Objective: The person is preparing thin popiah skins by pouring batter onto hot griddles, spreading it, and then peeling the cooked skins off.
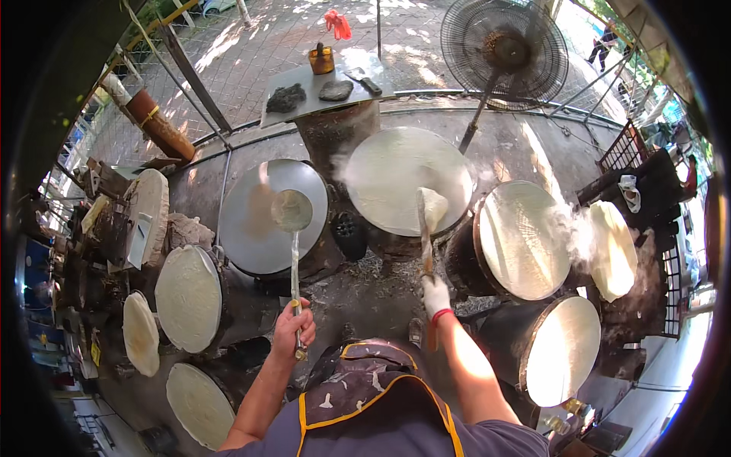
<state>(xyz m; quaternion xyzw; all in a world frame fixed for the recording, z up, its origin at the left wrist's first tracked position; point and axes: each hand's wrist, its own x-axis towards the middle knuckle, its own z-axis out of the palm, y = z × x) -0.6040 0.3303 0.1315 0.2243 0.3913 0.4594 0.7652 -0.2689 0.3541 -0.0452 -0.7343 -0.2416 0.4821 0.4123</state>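
My bare left hand (pixel 293 330) grips the long handle of a metal ladle (pixel 291 210). The ladle's round bowl is over a grey metal griddle (pixel 244 228), which has a brownish patch near its middle; whether they touch, I cannot tell. In a white glove with a red cuff, my right hand (pixel 436 296) is closed around the handle of a wooden paddle (pixel 426 251). Pale batter (pixel 434 210) clings to the paddle's head. That head lies over the near edge of a second round griddle (pixel 400 171), whose top is coated with steaming pale batter.
Batter-covered drum griddles stand at right (pixel 522 245), lower right (pixel 562 354) and left (pixel 188 300). A thin round pancake (pixel 612 251) lies far right, near steam. Ahead are a pedestal fan (pixel 505 51) and a board (pixel 365 63) bearing a knife (pixel 365 83) and a yellow pot (pixel 321 60).
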